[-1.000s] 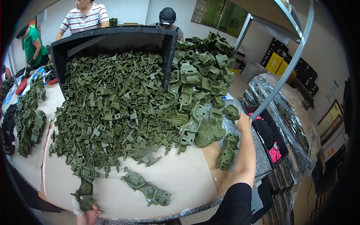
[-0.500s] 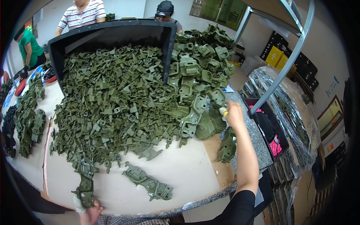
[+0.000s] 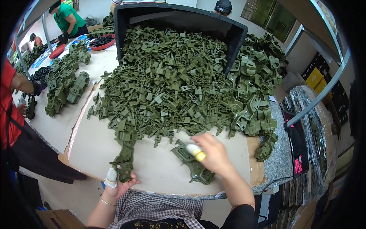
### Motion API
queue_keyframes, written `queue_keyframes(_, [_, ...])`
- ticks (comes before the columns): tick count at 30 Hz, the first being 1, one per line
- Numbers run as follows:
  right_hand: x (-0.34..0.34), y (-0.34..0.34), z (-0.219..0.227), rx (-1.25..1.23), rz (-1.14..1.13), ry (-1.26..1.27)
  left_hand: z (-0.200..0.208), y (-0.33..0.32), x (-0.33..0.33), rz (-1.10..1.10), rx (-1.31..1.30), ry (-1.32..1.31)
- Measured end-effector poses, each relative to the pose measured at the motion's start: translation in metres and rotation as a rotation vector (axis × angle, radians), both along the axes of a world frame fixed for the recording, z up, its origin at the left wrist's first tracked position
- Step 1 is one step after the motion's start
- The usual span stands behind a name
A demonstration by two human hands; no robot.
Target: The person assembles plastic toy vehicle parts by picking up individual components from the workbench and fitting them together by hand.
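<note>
While left hand (image 3: 121,187) grips long green part (image 3: 125,154) near edge of worktop (image 3: 154,166), right hand (image 3: 214,152) blurs over second part (image 3: 201,172), grip unclear; much seems left, heap of small parts (image 3: 167,91) spilling from black bin (image 3: 213,26); finished share unclear.

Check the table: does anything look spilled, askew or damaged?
The black bin is tipped, its opening toward the person, with small green parts spilling onto the tabletop. That looks odd for a bin, though it may be deliberate. I see no clear damage on the long green part in the left hand.
</note>
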State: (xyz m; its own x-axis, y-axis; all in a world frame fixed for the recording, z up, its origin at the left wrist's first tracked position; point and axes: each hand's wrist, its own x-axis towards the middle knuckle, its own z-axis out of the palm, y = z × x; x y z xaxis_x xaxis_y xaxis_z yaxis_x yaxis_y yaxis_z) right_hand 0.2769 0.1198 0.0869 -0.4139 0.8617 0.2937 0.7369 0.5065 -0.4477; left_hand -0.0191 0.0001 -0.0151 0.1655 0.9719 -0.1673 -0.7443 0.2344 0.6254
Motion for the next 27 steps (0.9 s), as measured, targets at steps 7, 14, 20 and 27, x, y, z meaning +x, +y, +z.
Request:
queue_keyframes(7, [-0.073, 0.024, -0.061, 0.210, -0.038, -0.434, 0.000, -0.006, 0.000, 0.053, -0.040, -0.048])
queue_keyframes(14, [-0.063, 0.011, -0.032, 0.211, -0.137, -0.082, 0.000, 0.006, -0.004, 0.004, -0.028, -0.200])
queue_keyframes(20, [-0.096, -0.059, -0.001, -0.545, 0.336, 0.421, 0.004, 0.004, 0.003, 0.023, 0.076, 0.023])
queue_keyframes(27, [-0.115, -0.078, -0.025, -0.375, 0.281, 0.444, 0.012, -0.008, 0.001, 0.173, 0.374, 0.694])
